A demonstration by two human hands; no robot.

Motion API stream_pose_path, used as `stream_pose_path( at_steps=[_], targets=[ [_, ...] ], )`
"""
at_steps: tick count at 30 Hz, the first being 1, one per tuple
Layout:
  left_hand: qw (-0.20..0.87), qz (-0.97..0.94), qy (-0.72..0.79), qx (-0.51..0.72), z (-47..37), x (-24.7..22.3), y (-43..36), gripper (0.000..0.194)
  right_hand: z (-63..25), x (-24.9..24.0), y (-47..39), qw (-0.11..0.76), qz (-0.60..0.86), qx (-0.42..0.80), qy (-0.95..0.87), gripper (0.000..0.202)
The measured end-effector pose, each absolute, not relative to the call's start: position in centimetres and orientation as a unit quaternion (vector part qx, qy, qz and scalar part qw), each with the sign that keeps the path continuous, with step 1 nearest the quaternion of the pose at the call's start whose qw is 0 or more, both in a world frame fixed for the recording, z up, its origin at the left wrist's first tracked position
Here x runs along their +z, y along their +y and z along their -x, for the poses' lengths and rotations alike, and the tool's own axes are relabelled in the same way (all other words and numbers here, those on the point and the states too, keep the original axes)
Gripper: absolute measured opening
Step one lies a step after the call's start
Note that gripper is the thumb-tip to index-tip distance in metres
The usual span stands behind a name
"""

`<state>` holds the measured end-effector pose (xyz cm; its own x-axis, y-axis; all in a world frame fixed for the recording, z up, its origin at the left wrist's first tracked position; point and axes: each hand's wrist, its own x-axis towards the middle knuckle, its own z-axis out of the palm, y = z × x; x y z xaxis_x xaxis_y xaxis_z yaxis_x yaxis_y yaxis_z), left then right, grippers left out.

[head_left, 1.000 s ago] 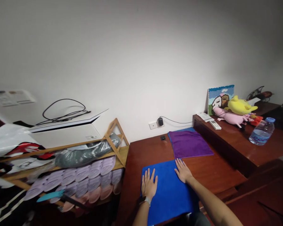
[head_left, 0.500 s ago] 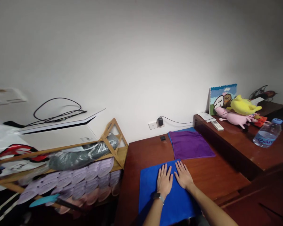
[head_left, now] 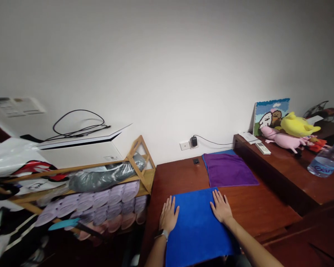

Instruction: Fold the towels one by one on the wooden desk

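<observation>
Between the two hands (head_left: 222, 210); the flat blue cloth (head_left: 197, 228)

From the wearer's head, I look forward and down over the nearby desk (head_left: 179, 174), facing the wall (head_left: 167, 74).

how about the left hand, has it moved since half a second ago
Yes: the left hand has moved left, from right of the wall plate to left of it, at the left edge of the blue cloth.
</observation>
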<state>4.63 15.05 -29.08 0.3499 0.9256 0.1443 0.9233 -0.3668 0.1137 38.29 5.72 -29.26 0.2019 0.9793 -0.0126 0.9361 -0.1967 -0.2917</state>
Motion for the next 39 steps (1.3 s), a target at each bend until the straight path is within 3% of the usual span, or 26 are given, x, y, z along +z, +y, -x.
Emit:
stream_pose_path(
  at_steps=[12, 16, 22, 25, 33, 39],
  targets=[
    [-0.058, -0.838, 0.537, 0.077, -6.6, -27.5, 15.0, 0.067, -40.0, -28.1, 7.4, 0.110, 0.747, 0.105, -0.648, 0.073],
    [-0.036, -0.877, 0.468, 0.103, -14.3, -27.3, 14.0, 0.075, -39.9, -28.2, 7.4, 0.118, 0.746, 0.100, -0.648, 0.071],
    [0.042, -0.900, 0.409, 0.143, -26.2, -29.8, 10.6, 0.061, -40.3, -28.6, 7.6, 0.109, 0.734, 0.108, -0.662, 0.066],
    [0.045, -0.882, 0.447, 0.139, -24.0, -30.0, 11.2, 0.062, -40.4, -28.8, 7.6, 0.117, 0.738, 0.113, -0.655, 0.066],
    [-0.006, -0.799, 0.594, 0.099, -8.9, -28.9, 14.2, 0.069, -40.2, -28.6, 7.4, 0.111, 0.745, 0.115, -0.647, 0.068],
    [-0.006, -0.791, 0.602, 0.108, -8.2, -29.1, 13.9, 0.068, -40.1, -28.3, 7.8, 0.098, 0.749, 0.109, -0.646, 0.068]
  ],
)
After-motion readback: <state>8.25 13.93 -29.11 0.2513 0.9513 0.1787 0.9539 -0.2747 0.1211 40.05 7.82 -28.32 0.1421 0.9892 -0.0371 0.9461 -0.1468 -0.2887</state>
